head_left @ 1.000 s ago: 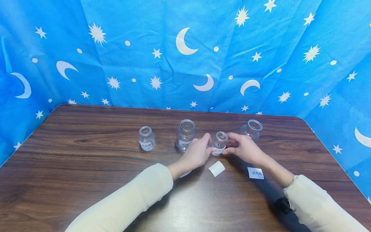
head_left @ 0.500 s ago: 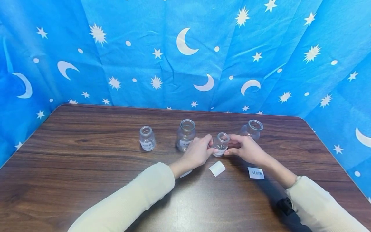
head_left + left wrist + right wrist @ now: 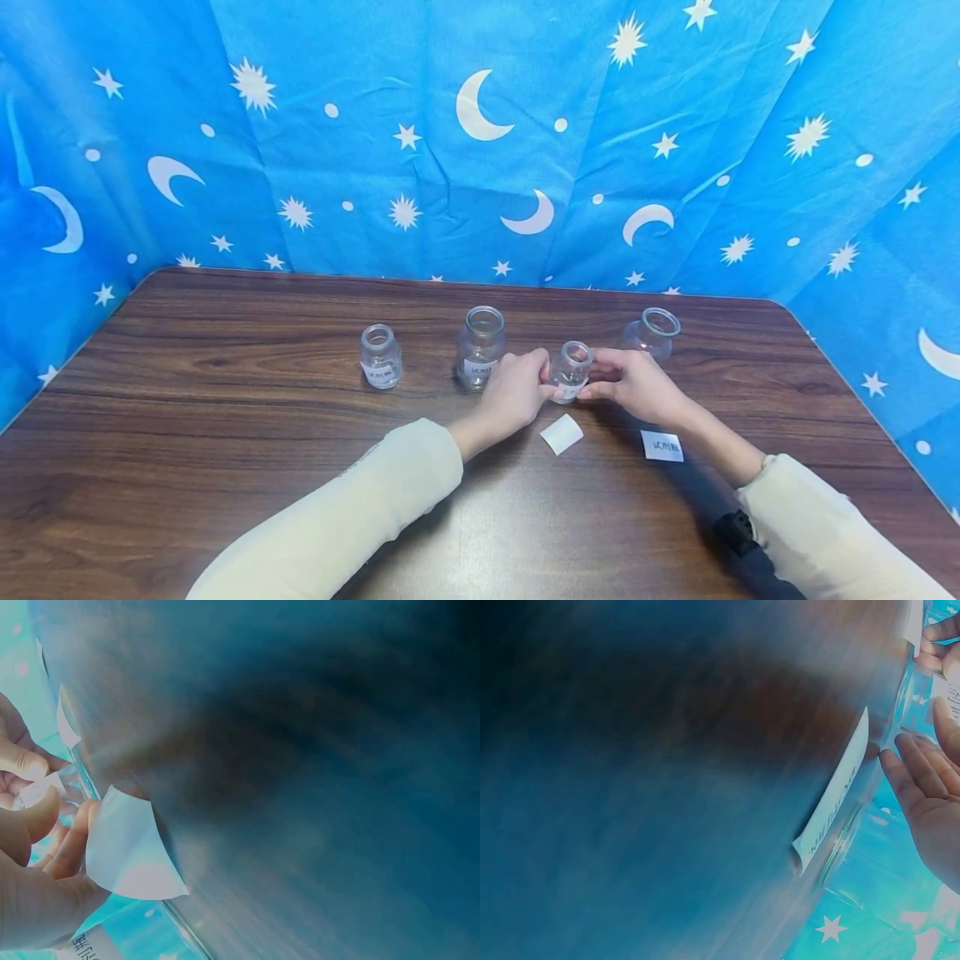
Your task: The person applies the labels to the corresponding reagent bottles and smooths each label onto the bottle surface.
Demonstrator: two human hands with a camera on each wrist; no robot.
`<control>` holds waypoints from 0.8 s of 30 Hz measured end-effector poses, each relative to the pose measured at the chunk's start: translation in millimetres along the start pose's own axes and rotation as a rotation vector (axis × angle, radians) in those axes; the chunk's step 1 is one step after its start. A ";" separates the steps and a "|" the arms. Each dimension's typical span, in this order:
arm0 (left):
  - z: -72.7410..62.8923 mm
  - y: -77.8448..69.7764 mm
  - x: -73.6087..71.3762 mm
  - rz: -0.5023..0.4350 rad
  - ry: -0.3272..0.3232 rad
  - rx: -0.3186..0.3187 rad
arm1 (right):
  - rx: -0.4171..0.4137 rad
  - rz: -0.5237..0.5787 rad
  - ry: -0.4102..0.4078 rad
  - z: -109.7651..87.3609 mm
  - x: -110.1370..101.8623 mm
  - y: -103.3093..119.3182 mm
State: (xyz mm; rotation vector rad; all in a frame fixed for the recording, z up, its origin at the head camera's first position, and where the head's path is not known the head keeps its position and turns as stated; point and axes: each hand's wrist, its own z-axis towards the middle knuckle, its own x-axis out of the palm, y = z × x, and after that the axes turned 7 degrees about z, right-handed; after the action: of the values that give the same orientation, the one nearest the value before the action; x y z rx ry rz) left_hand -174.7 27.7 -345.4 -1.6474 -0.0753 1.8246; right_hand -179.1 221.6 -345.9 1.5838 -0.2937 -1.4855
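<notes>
A small clear glass bottle [image 3: 575,360] stands upright between both hands, in front of the right half of the back row. Its white label [image 3: 569,391] faces the person, partly covered by the thumbs. My left hand [image 3: 512,392] holds the bottle's left side with the thumb at the label. From the right, my right hand [image 3: 637,387] holds the bottle, thumb low near the label's other end. In the left wrist view the label [image 3: 43,789] shows between the thumbs. The right wrist view has the bottle [image 3: 919,701] between the fingers of both hands.
Two labelled glass bottles, one small [image 3: 381,358] and one larger [image 3: 482,333], stand left of the hands. Behind the right hand is a wide-mouthed jar [image 3: 651,333]. A blank white paper [image 3: 562,434] and a printed label [image 3: 662,446] lie on the wooden table [image 3: 262,375].
The hands stay at the bottle, which has shifted very slightly right since the first frame. The left forearm has edged right, hiding the paper that showed beneath its wrist.
</notes>
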 end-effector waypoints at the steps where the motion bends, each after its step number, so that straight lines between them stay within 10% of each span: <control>1: 0.2 -0.2 0.4 0.006 -0.003 0.001 | 0.002 0.004 -0.002 0.0 -0.1 0.1; 24: 1.9 -1.7 2.7 0.036 0.016 -0.009 | 0.031 0.008 -0.010 0.7 0.3 0.8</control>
State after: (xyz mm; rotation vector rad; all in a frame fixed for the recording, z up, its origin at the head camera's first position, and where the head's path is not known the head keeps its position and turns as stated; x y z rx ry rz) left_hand -175.6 31.1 -346.6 -1.6789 -0.0471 1.8404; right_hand -179.3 220.6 -345.4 1.5986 -0.3306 -1.4892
